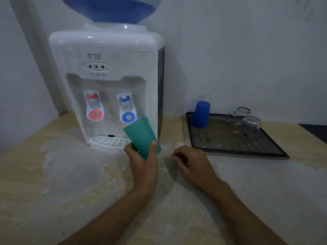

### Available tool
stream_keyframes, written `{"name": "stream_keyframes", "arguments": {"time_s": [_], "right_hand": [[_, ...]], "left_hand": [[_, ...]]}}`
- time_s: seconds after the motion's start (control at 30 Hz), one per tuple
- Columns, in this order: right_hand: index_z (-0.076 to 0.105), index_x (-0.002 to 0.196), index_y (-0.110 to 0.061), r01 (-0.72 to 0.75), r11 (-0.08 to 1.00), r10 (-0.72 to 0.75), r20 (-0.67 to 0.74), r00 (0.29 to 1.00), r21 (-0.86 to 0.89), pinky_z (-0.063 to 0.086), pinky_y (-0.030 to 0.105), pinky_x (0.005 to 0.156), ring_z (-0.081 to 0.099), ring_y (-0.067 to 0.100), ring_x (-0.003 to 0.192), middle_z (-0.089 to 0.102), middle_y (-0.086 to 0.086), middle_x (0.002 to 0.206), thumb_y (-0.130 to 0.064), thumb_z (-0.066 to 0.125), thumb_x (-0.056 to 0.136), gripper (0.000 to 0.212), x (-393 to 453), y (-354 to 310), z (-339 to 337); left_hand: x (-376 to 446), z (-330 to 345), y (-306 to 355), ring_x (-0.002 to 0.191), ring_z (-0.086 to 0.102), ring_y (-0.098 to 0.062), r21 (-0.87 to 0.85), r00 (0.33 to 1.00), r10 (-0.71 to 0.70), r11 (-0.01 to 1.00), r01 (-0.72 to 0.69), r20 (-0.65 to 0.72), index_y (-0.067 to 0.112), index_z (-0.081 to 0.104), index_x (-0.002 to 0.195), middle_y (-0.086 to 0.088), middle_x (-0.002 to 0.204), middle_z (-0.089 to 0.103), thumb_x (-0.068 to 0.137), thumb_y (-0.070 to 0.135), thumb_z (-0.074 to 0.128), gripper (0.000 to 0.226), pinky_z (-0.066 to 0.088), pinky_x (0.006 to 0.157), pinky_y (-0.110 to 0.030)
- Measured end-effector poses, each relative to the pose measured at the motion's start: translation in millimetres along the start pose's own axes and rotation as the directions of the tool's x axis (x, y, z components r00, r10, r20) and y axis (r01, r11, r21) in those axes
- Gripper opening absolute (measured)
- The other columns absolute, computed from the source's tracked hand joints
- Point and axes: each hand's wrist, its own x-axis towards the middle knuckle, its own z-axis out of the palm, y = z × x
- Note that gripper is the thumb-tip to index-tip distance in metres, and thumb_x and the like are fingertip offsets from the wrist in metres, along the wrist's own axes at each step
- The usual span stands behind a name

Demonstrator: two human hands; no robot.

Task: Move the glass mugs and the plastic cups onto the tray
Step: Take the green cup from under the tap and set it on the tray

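My left hand (141,161) grips a green plastic cup (141,135), held upside down and tilted, in front of the dispenser's drip tray. My right hand (191,161) hovers just right of it with fingers loosely curled and nothing in it. A black mesh tray (221,144) lies on the table to the right. On the tray a blue plastic cup (200,114) stands upside down at the far left corner. Two glass mugs sit upside down at the far right: a plain one (241,112) behind and one with blue dots (250,129) in front.
A white water dispenser (108,85) with a blue bottle (113,7) on top stands at the back left, its drip tray (108,143) jutting forward. The worn wooden table (70,183) meets grey walls behind and at left.
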Motion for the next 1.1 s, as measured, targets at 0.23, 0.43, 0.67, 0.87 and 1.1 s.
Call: {"name": "stream_keyframes", "arguments": {"time_s": [0.23, 0.43, 0.67, 0.87, 1.1], "right_hand": [[0.072, 0.096, -0.016, -0.002, 1.0, 0.002, -0.003, 1.0, 0.001, 0.056, 0.032, 0.07, 0.064, 0.008, 0.077, 0.071, -0.004, 0.087, -0.021, 0.062, 0.096, 0.012, 0.2, -0.7, -0.2], [0.072, 0.095, -0.017, -0.006, 1.0, 0.006, -0.004, 1.0, 0.002, 0.056, 0.033, 0.07, 0.064, 0.007, 0.078, 0.071, -0.005, 0.087, -0.021, 0.061, 0.096, 0.011, 0.5, -1.4, -0.3], [0.072, 0.095, -0.019, -0.007, 1.0, 0.007, -0.014, 1.0, -0.016, 0.055, 0.028, 0.071, 0.063, 0.003, 0.078, 0.07, -0.008, 0.087, -0.021, 0.062, 0.096, 0.01, -0.2, -0.8, -0.4], [0.071, 0.096, -0.018, -0.02, 1.0, 0.019, -0.027, 0.999, -0.021, 0.057, 0.029, 0.072, 0.064, 0.005, 0.079, 0.07, -0.006, 0.088, -0.019, 0.063, 0.096, 0.008, 0.9, 0.8, -0.5], [0.064, 0.124, -0.017, -0.084, 0.992, 0.108, -0.277, 0.955, 0.099, 0.058, 0.024, 0.079, 0.066, -0.002, 0.092, 0.068, -0.011, 0.103, -0.023, 0.056, 0.102, 0.024, 3.4, -5.0, -8.8]], "left_hand": [[-0.6, 0.1, 1.8, 0.097, 0.061, 0.002, 0.0, 1.0, 0.021, 1.0, -0.021, 0.002, 0.027, 0.039, 0.127, 0.013, 0.113, 0.06, 0.094, 0.034, 0.07, 0.046, 0.05, 0.074, -0.017], [-2.9, 0.5, 0.0, 0.092, 0.059, 0.015, 0.033, 0.997, 0.083, 0.996, -0.083, 0.004, 0.024, 0.034, 0.129, 0.015, 0.114, 0.055, 0.092, 0.026, 0.074, 0.054, 0.052, 0.07, -0.007], [-6.4, -0.5, -0.7, 0.097, 0.062, 0.001, -0.043, 0.999, 0.045, 0.998, -0.045, 0.019, 0.023, 0.034, 0.126, 0.013, 0.115, 0.054, 0.087, 0.017, 0.078, 0.059, 0.054, 0.067, -0.011], [-11.1, 0.3, 2.3, 0.099, 0.062, 0.008, -0.048, 0.987, 0.154, 0.987, -0.152, 0.035, 0.027, 0.035, 0.123, 0.01, 0.116, 0.054, 0.082, 0.008, 0.083, 0.066, 0.055, 0.075, -0.012], [-8.9, -2.5, 4.4, 0.114, 0.056, 0.002, 0.102, 0.943, 0.278, 0.949, -0.3, 0.181, 0.028, 0.044, 0.136, 0.015, 0.123, 0.056, 0.08, 0.018, 0.086, 0.071, 0.053, 0.083, -0.012]]}}
